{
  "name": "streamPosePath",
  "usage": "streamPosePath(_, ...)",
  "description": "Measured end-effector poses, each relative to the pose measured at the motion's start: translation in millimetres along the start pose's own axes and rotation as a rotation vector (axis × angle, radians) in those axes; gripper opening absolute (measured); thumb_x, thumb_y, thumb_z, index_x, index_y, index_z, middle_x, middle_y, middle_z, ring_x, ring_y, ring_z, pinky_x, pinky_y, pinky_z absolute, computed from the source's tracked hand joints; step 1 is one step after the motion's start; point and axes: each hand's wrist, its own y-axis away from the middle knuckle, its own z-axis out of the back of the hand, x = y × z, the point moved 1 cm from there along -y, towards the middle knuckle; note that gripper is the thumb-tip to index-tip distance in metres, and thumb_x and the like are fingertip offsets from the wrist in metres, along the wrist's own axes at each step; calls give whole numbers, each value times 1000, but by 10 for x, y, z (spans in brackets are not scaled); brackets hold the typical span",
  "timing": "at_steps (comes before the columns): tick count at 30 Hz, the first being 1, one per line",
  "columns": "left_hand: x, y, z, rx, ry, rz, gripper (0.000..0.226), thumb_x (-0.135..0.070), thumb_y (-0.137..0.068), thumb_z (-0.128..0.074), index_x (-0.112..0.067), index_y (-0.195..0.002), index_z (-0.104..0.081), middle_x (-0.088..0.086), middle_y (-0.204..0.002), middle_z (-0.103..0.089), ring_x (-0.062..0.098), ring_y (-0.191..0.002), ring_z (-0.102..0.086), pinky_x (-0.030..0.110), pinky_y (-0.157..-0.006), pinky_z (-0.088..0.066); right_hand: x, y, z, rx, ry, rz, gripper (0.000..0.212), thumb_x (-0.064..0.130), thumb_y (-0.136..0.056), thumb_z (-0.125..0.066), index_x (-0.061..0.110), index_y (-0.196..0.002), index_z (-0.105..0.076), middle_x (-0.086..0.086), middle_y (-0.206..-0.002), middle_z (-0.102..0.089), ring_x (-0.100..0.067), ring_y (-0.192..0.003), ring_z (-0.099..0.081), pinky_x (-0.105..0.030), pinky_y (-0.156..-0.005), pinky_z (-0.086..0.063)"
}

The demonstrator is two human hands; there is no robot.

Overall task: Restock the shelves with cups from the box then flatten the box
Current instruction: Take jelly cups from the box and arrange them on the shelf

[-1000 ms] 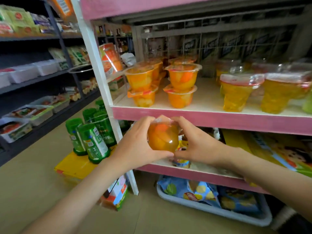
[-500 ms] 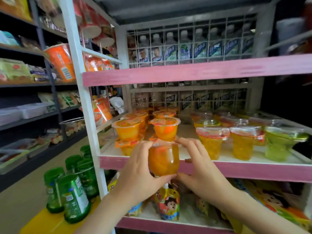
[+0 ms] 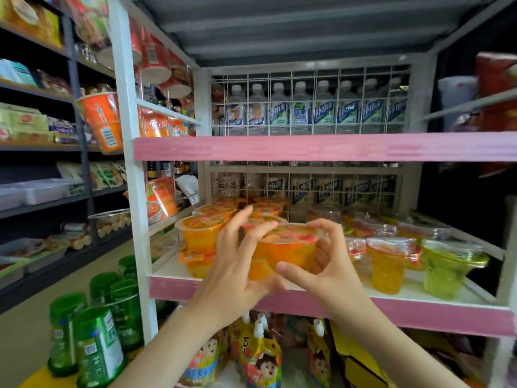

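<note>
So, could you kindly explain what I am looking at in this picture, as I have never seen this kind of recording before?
There is no machine here. A person wears one wide-angle camera on the head, looking forward and down, so you see their own two bare arms. The left hand and right hand together hold an orange fruit cup over the front of the pink-edged shelf. On that shelf stand more orange cups, stacked at the left, with yellow cups and a green cup to the right. Behind a wire grid are bottles, and pouches sit on the shelf below. The box is not in view.
</note>
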Motion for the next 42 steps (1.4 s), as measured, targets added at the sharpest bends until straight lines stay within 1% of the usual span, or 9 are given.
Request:
streamPosePath(2, 127, -37, 12, -64, -4, 113, 49, -71, -86, -24, -56, -133, -30, -15, -149, -9, 7, -136, -12, 35, -107, -22, 39, -59, 77, -53, 33, 55, 70, 15, -67, -82, 31, -118, -38, 4, -107, -60, -5, -95, -63, -25, -78, -55)
streamPosePath(6, 220, -160, -124, -156, -30, 334, 55, -45, -90, -51, -49, -140, -28, -6, -144, -32, 9, -131, -33, 35, -105, -38, 59, -194, 111, -146, 24, 74, 70, 7, -69, -81, 31, -115, -36, 8, -107, -54, 6, -86, -62, -12, -66, -51)
streamPosePath(13, 129, -470, -436, -89, -48, 656, 73, -59, -82, -56, -33, -144, -27, 3, -152, -22, 24, -137, -29, 40, -106, -37, -6, -453, 32, -160, 25, 75, 76, 9, -68, -83, 29, -120, -32, 11, -110, -51, 10, -90, -57, -14, -66, -52)
streamPosePath(19, 66, -552, -472, -160, -63, 661, 65, -46, -86, -58, -13, -138, -36, 3, -141, -33, 25, -122, -46, 29, -85, -40, -50, -637, -84, -158, 31, 50, 74, 9, -71, -81, 30, -120, -31, 17, -103, -50, 19, -83, -56, -13, -66, -52)
streamPosePath(24, 143, -527, -459, -184, -17, 637, 63, -44, -82, -66, -16, -130, -38, -1, -130, -41, 17, -114, -49, 21, -76, -38, -132, -794, -201, -162, 58, 34, 76, 14, -69, -83, 32, -121, -30, 9, -106, -57, -3, -90, -62, -29, -79, -56)
streamPosePath(32, 278, -463, -435, -200, 132, 613, 87, -38, -76, -75, -15, -141, -22, 2, -136, -43, 19, -120, -49, 25, -87, -46, -284, -980, -420, -124, 201, 22, 79, 27, -67, -84, 42, -116, -23, 4, -118, -55, -13, -99, -60, -34, -85, -53)
streamPosePath(35, 297, -469, -415, -169, 132, 585, 86, -35, -79, -73, -18, -143, -18, 2, -139, -42, 19, -121, -49, 28, -91, -47, -320, -1001, -425, -130, 205, 11, 82, 28, -71, -82, 35, -126, -23, 3, -119, -54, -13, -97, -60, -30, -80, -53)
streamPosePath(39, 291, -490, -406, -142, 108, 590, 81, -32, -84, -68, -17, -145, -17, 1, -144, -37, 18, -126, -43, 25, -95, -40, -322, -1006, -436, -127, 166, -20, 85, 27, -73, -80, 29, -136, -23, 14, -98, -53, 7, -80, -53, -11, -64, -43)
streamPosePath(42, 272, -481, -414, -158, 104, 577, 79, -31, -84, -68, -15, -145, -19, 2, -143, -37, 17, -127, -43, 24, -95, -40, -318, -1000, -452, -138, 189, -25, 83, 29, -74, -80, 29, -135, -24, 19, -93, -52, 10, -77, -51, -7, -57, -42)
